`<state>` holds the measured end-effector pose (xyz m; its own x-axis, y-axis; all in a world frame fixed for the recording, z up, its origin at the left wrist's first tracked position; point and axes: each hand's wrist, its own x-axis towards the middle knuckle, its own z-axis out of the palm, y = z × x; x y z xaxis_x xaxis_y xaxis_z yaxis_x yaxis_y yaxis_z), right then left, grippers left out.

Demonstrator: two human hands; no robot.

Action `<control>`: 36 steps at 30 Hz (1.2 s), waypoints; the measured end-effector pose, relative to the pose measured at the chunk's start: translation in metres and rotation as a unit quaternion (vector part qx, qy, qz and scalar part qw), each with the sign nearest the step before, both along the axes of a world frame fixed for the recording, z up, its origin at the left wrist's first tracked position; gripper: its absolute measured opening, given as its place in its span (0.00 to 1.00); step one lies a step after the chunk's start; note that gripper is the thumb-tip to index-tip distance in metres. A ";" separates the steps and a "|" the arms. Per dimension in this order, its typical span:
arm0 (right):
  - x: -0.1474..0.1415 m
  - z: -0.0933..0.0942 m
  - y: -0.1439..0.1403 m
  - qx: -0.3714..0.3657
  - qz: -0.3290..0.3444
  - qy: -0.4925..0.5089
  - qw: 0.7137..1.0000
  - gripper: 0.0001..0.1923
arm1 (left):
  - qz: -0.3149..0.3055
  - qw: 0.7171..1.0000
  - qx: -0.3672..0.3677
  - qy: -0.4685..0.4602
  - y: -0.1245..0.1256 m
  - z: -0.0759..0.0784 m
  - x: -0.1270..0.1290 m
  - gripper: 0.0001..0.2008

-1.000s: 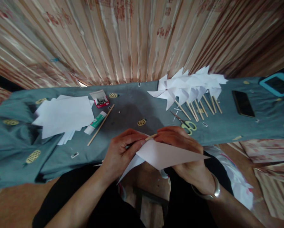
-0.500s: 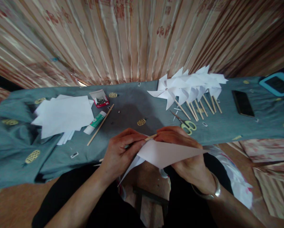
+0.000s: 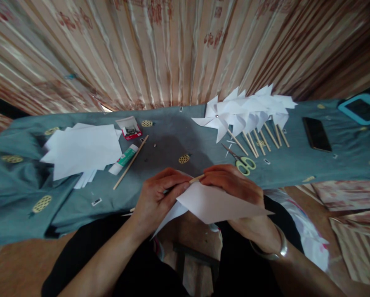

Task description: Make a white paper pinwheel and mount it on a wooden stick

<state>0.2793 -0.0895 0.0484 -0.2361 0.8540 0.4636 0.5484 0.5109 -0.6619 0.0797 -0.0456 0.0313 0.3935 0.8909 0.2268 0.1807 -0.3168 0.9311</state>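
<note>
My left hand (image 3: 157, 197) and my right hand (image 3: 238, 194) meet at the near edge of the table. Together they hold a thin wooden stick (image 3: 196, 178) and a white folded paper piece (image 3: 215, 203) that fans out toward me and to the right. The left fingers pinch the stick and paper at the middle; the right fingers press on the stick's tip from the other side. A silver bangle (image 3: 279, 247) sits on my right wrist.
A teal cloth (image 3: 178, 136) covers the table. A stack of white sheets (image 3: 82, 150), a glue stick (image 3: 123, 159), a loose stick (image 3: 130, 162) and a small red-edged box (image 3: 129, 128) lie left. Finished white pinwheels (image 3: 243, 113), green-handled scissors (image 3: 243, 162), a dark phone (image 3: 316, 134) and a blue-framed tablet (image 3: 361, 109) lie right.
The white paper's right corner has tipped slightly lower and closer to me. Both hands stay in nearly the same place.
</note>
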 end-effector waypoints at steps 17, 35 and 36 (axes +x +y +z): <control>-0.003 -0.003 -0.002 0.005 -0.028 0.001 1.000 0.10 | 0.019 0.997 0.069 0.021 -0.002 0.003 0.000 0.06; -0.008 -0.016 0.005 -0.129 -0.073 0.039 0.988 0.05 | -0.001 0.997 0.076 0.016 -0.011 -0.020 -0.003 0.10; -0.008 -0.017 0.005 -0.139 -0.076 0.038 0.987 0.05 | 0.001 0.998 0.062 0.016 -0.012 -0.022 -0.003 0.10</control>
<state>0.2715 -0.0843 0.0316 -0.0685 0.9737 0.2173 0.5474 0.2188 -0.8078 0.0767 -0.0577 0.0097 0.4004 0.8579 0.3219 0.2106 -0.4281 0.8789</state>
